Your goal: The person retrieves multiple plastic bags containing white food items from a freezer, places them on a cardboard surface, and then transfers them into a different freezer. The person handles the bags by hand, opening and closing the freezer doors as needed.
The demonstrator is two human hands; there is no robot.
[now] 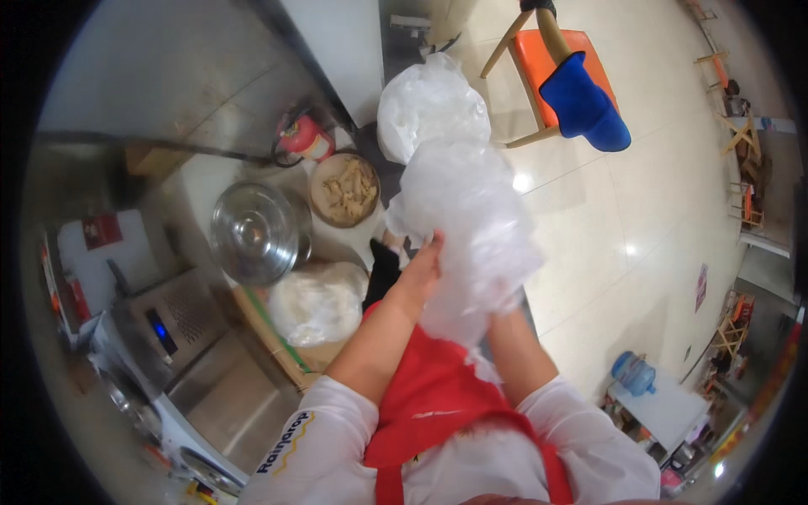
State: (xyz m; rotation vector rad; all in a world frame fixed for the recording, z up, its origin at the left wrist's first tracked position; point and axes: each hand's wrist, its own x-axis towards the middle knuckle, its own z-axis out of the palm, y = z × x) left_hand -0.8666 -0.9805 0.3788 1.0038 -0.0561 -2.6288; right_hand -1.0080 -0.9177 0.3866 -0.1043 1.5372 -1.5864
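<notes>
A crumpled translucent plastic bag (470,221) hangs between both my hands, blurred. My left hand (424,268) grips its near left edge, thumb on the plastic. The fingers of my right hand (505,303) are mostly hidden behind the bag's lower right part. Just beyond it, touching or overlapped by it, is a rounded white plastic bag (432,110), its contents not clear. To the left are a round container of pale brown food pieces (347,189), a pot with a clear glass lid (254,233) and another filled white plastic bag (319,303) on cardboard.
A red fire extinguisher (306,139) stands beyond the food container. An orange chair (530,76) is at upper right, with a person's blue-clad limb over it. A stainless steel appliance (208,372) is at lower left. A blue water bottle (633,372) lies on a white table (663,410).
</notes>
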